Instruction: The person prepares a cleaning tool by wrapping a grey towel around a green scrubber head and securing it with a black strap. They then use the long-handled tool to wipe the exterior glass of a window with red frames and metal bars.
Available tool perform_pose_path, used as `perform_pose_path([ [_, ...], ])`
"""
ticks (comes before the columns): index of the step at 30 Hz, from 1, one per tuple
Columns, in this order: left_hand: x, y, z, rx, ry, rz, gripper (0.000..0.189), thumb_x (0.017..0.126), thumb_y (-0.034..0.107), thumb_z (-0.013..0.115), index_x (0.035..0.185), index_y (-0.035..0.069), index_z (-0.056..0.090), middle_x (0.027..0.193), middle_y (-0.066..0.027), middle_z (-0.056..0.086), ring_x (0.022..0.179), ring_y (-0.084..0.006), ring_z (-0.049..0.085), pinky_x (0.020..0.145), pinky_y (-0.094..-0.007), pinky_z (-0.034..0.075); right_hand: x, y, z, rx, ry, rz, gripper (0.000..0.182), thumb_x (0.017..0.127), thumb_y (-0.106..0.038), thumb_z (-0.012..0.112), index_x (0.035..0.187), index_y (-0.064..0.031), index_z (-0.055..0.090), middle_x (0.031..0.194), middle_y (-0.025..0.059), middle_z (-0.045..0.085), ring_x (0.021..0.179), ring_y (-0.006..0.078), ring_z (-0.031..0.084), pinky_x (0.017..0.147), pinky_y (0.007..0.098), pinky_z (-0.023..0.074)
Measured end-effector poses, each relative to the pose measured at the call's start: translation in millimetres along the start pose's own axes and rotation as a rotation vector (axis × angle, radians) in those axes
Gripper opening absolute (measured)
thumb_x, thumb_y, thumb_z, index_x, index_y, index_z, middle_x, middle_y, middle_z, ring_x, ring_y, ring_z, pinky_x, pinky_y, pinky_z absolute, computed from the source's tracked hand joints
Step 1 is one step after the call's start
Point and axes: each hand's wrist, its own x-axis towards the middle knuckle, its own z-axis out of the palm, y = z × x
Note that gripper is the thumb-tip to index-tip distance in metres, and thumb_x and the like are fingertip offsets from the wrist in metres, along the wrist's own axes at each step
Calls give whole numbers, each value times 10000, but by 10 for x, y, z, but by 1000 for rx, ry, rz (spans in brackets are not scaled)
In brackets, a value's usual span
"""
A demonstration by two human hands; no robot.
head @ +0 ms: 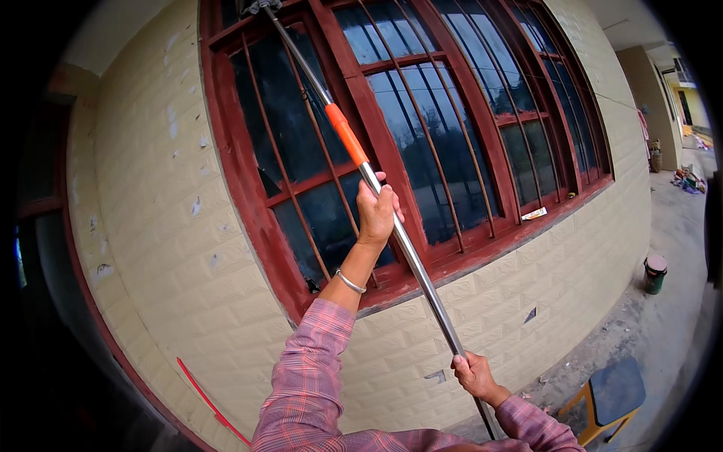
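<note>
A metal telescopic pole (pixel 421 265) with an orange collar slants from the bottom right up to the top left. My left hand (pixel 377 212) is wrapped around it just below the collar, with a silver bangle on the wrist. Lower on the same pole, my right hand (pixel 477 376) grips it with the thumb on top. At the far upper end a grey cloth-like head (pixel 262 5) lies by the top of the red window frame (pixel 418 214), partly cut off by the picture's edge. Rusty vertical bars stand before the dark panes.
A stool with a dark seat (pixel 617 390) stands at lower right. Beyond it is a lidded bucket (pixel 655 274). A small tube or packet (pixel 534 214) lies on the window sill. A red strip (pixel 209 400) is at lower left, and a red-framed doorway (pixel 85 248) at left.
</note>
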Motion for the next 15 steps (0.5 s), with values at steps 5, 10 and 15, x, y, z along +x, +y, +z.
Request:
perform_pose_path([
  [5,154,311,318,-44,-9,53,264,873,61,425,1118,-11,360,620,-54,473,429,-117,471,388,-260,459,-21,-256,-260,-75,63,-57,394,937,-344,511,719,-17,541,532,9,480,491,80,442,464,260,381],
  [10,171,394,633,-111,-94,75,282,879,73,419,1138,-15,349,625,-55,477,436,-121,479,394,-252,458,-168,-326,-440,-94,113,-45,396,947,-333,489,710,-18,533,533,9,480,494,81,450,464,256,379],
  [15,110,346,753,-86,-88,35,288,879,73,416,1141,-29,358,621,-59,481,429,-126,484,389,-253,456,-310,-303,-440,-23,68,13,426,948,-361,480,700,-18,524,538,11,484,499,82,458,461,256,378],
])
